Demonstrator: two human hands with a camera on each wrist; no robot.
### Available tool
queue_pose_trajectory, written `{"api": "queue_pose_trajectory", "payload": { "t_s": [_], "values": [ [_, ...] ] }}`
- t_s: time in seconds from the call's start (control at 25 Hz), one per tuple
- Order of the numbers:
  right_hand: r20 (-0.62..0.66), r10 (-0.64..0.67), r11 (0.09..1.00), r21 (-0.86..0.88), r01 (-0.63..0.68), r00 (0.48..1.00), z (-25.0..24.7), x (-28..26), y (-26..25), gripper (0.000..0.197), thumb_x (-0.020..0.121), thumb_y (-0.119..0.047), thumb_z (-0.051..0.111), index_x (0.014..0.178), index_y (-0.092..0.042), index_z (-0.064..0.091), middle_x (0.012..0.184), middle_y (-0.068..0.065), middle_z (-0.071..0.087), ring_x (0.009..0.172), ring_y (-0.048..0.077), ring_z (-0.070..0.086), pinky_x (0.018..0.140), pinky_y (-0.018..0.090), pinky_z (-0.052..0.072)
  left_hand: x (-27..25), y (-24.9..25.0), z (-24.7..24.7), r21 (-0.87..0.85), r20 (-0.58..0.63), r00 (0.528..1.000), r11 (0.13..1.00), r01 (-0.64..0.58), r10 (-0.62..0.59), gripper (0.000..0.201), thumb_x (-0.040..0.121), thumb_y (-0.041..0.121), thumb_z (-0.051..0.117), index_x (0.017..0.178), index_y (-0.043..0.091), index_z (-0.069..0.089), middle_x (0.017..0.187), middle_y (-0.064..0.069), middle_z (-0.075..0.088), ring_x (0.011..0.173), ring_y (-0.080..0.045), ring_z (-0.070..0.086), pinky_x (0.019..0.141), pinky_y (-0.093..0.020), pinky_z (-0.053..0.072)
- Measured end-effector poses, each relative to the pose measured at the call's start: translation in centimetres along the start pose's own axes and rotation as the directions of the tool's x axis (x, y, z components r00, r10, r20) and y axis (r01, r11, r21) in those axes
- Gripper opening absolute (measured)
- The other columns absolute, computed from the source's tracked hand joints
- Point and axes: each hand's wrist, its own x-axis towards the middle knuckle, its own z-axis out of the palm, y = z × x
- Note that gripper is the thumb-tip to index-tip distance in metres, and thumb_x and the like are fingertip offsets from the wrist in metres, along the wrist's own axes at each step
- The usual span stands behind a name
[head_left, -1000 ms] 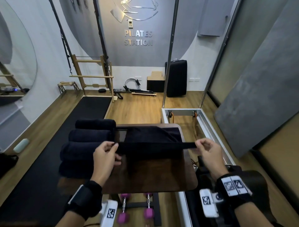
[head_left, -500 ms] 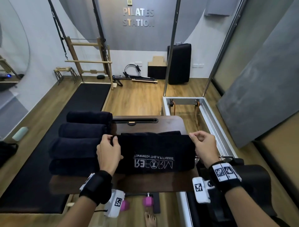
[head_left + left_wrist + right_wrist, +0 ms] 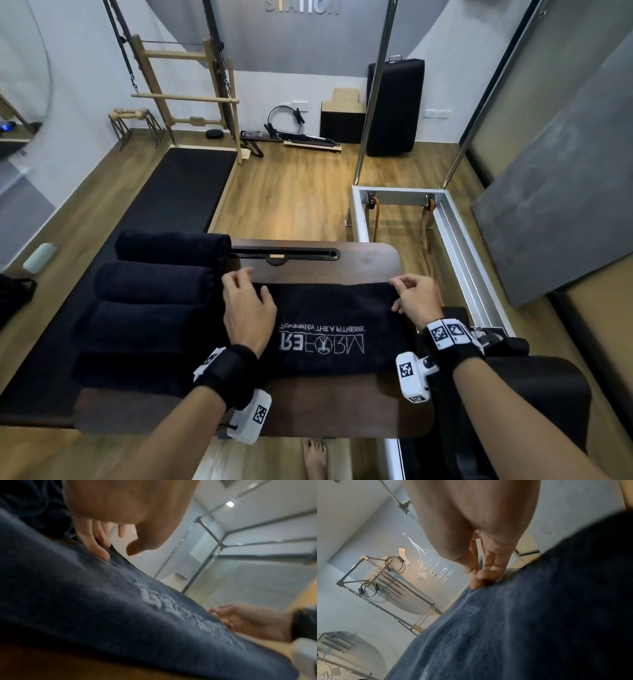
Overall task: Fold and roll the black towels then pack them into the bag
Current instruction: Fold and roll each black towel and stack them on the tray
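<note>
Black terry towel point(image 3: 337, 329), stitched with white upside-down lettering, is lying flat at frame centre on the dark wooden board point(image 3: 370, 262), its long axis running left to right. My left hand point(image 3: 248, 308) is resting relaxed on its left end; my right hand point(image 3: 416, 301) is pinching its far right corner. Rolled towels point(image 3: 150, 284) are crowding the left edge; bare board is showing beyond.
</note>
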Motion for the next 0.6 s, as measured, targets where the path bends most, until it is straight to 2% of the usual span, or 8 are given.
{"api": "queue_pose_trajectory", "payload": {
  "t_s": [0.08,0.16,0.24,0.28,0.36,0.4,0.52,0.6],
  "values": [
    [0.026,-0.037,0.998,-0.046,0.038,0.999,-0.1,0.3,0.0,0.012,0.099,-0.009,0.067,0.101,0.0,0.075,0.058,-0.001,0.063,0.032,0.002,0.049,0.039,0.013,0.041,-0.4,-0.2,0.5,0.127,0.161,0.956,0.955,-0.267,0.246,0.033,0.102,0.03,0.063,0.133,0.02,0.061,0.144,0.0,0.049,0.132,-0.027,0.049,0.101,-0.047,0.049],
    [0.077,-0.077,0.99,-0.109,0.085,0.994,-0.2,0.5,-0.3,0.01,0.091,-0.013,0.079,0.093,-0.003,0.078,0.061,-0.003,0.058,0.039,0.001,0.05,0.042,0.008,0.037,-0.4,-0.7,1.3,0.177,0.427,0.862,0.909,-0.377,0.274,0.048,0.108,0.046,0.05,0.153,0.028,0.049,0.164,0.008,0.037,0.155,-0.018,0.027,0.122,-0.05,0.027],
    [0.107,-0.076,0.978,-0.186,0.095,0.991,-0.2,0.6,-0.5,0.014,0.085,-0.016,0.085,0.083,-0.006,0.076,0.064,-0.002,0.056,0.051,0.003,0.049,0.048,0.009,0.038,-0.2,-1.7,1.9,0.244,0.552,0.802,0.875,-0.417,0.228,0.06,0.11,0.055,0.033,0.166,0.033,0.026,0.175,0.013,0.015,0.162,-0.011,0.002,0.127,-0.047,0.008],
    [0.108,-0.059,0.979,-0.186,0.079,0.992,-0.2,0.8,-0.5,0.015,0.085,-0.015,0.085,0.082,-0.006,0.074,0.067,0.001,0.058,0.054,0.008,0.051,0.051,0.012,0.04,-0.1,-2.1,2.2,0.271,0.578,0.787,0.859,-0.434,0.215,0.063,0.11,0.057,0.027,0.168,0.034,0.017,0.176,0.012,0.006,0.162,-0.009,-0.006,0.127,-0.046,0.003],
    [0.087,-0.008,0.995,-0.1,0.017,0.996,-0.4,1.3,-0.4,0.018,0.088,-0.011,0.082,0.079,-0.004,0.068,0.066,0.01,0.063,0.044,0.017,0.05,0.048,0.027,0.043,0.0,-2.6,2.3,0.298,0.603,0.776,0.85,-0.435,0.186,0.066,0.109,0.061,0.021,0.169,0.036,0.005,0.177,0.009,-0.006,0.161,-0.009,-0.015,0.128,-0.044,-0.002],
    [0.068,0.03,0.999,-0.045,-0.027,0.997,-0.6,1.6,-0.2,0.02,0.089,-0.01,0.081,0.077,-0.004,0.066,0.062,0.011,0.062,0.038,0.019,0.047,0.045,0.026,0.039,0.1,-2.6,2.2,0.304,0.606,0.776,0.851,-0.429,0.175,0.068,0.109,0.062,0.02,0.169,0.036,0.002,0.177,0.008,-0.009,0.161,-0.009,-0.017,0.128,-0.043,-0.003],
    [0.03,0.155,0.987,0.044,-0.157,0.987,-1.3,2.0,0.1,0.024,0.086,-0.017,0.084,0.069,-0.006,0.069,0.046,0.0,0.054,0.035,0.014,0.041,0.038,0.02,0.034,0.1,-2.8,2.1,0.322,0.603,0.783,0.85,-0.416,0.155,0.07,0.108,0.064,0.017,0.169,0.036,-0.003,0.177,0.005,-0.014,0.16,-0.009,-0.02,0.128,-0.04,-0.004],
    [-0.007,0.17,0.985,0.04,-0.17,0.985,-1.1,1.7,0.1,0.023,0.083,-0.02,0.085,0.07,-0.006,0.072,0.047,0.001,0.057,0.038,0.016,0.045,0.043,0.023,0.041,0.0,-2.6,2.0,0.319,0.611,0.777,0.85,-0.418,0.153,0.07,0.108,0.063,0.016,0.169,0.035,-0.005,0.176,0.003,-0.016,0.16,-0.01,-0.021,0.128,-0.04,-0.005]
  ]
}}
